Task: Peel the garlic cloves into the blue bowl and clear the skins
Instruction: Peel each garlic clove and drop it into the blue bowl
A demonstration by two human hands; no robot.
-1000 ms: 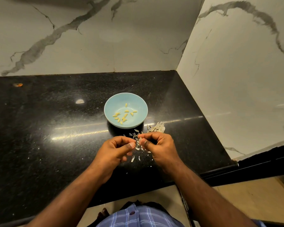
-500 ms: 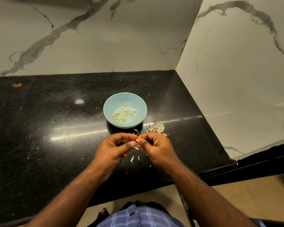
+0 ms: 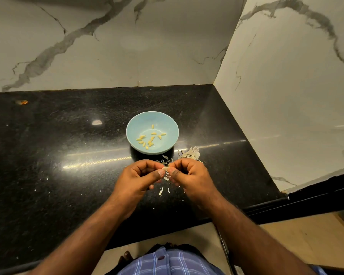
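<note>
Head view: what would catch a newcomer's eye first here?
The two hands, left hand and right hand, pinch a garlic clove between them at centre frame. Just beyond sits the blue bowl with peeled cloves, and pale skins lie right of it on the black counter.

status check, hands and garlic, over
Left hand and right hand both pinching one small pale garlic clove. Round light-blue bowl holds peeled yellow cloves. Papery white skins litter the black counter; nothing blocking.
</note>
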